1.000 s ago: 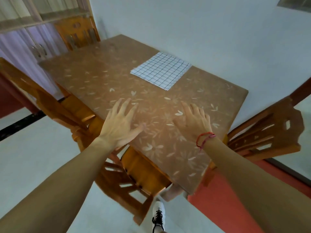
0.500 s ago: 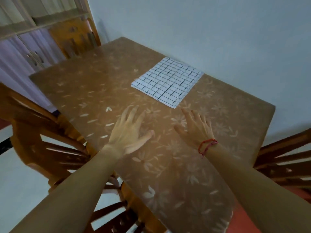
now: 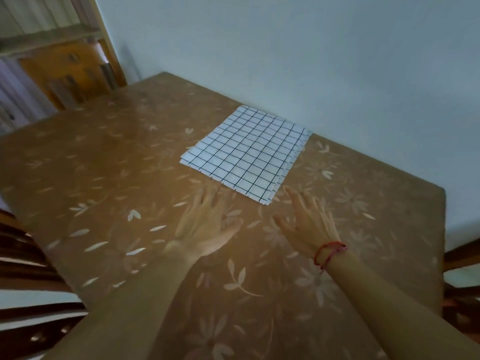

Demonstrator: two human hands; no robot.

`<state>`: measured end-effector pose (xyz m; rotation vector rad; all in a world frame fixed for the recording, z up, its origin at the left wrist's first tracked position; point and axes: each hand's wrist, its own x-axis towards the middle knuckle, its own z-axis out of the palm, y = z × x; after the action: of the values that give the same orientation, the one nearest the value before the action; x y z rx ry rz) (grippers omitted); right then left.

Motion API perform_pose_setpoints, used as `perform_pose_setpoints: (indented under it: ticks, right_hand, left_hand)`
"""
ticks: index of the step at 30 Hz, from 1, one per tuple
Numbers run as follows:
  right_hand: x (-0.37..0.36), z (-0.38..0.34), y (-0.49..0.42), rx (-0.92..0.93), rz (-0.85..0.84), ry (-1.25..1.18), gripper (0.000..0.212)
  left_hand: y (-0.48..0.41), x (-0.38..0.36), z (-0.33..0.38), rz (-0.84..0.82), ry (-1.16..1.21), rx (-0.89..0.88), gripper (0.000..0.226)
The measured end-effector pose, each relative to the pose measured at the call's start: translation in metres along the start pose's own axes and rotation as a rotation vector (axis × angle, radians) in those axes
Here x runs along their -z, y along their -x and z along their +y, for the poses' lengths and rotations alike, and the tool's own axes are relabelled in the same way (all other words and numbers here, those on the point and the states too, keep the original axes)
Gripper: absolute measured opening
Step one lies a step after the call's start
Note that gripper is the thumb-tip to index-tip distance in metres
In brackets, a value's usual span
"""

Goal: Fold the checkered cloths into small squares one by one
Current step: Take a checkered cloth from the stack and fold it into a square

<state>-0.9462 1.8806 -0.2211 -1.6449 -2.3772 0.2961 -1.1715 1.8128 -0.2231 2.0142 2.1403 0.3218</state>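
Note:
A flat stack of white cloths with a black grid pattern (image 3: 246,153) lies on the brown flower-patterned table (image 3: 104,178), near the wall. Layered edges show along its right side. My left hand (image 3: 207,224) hovers palm down over the table, fingers straight and spread, its fingertips just short of the stack's near edge. My right hand (image 3: 309,222), with a red string on the wrist, is also flat and spread, fingertips close to the stack's near corner. Neither hand holds anything.
A pale wall (image 3: 311,61) runs along the table's far side. A wooden chair (image 3: 70,71) stands at the far left end, another chair's slats (image 3: 31,268) show at the near left, and a chair part (image 3: 462,255) at the right.
The view has moved closer over the table. Both hands have reached forward toward the checkered stack, still spread and empty.

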Motion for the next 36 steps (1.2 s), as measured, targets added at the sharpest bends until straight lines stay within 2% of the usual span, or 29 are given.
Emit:
perform_pose_setpoints:
  ticks: [8,14,19,26,31,36]
  right_hand:
    - [-0.061,0.027,-0.059,0.019,-0.052,-0.032,0.067]
    - [-0.098,0.032,-0.092,0.053,-0.051,-0.025,0.062]
    - [-0.132,0.036,-0.105,0.097,-0.079,-0.008,0.063]
    - [-0.146,0.039,-0.123,0.152,-0.106,0.08,0.063]
    - [-0.145,0.036,-0.113,0.173,-0.099,0.12,0.061]
    - [-0.141,0.035,-0.099,0.184,-0.058,0.117,0.056]
  left_hand:
    - [-0.079,-0.07,-0.022,-0.055,0.017,0.07,0.07]
    - [-0.123,-0.108,-0.021,-0.029,0.023,0.103,0.062]
    - [-0.149,-0.135,-0.018,0.057,0.014,0.095,0.061]
    - [-0.151,-0.152,-0.032,0.056,-0.005,0.062,0.044]
    - [-0.14,-0.147,-0.032,0.2,-0.074,-0.001,0.03]
    - [-0.133,-0.144,-0.029,0.219,-0.129,-0.043,0.027]
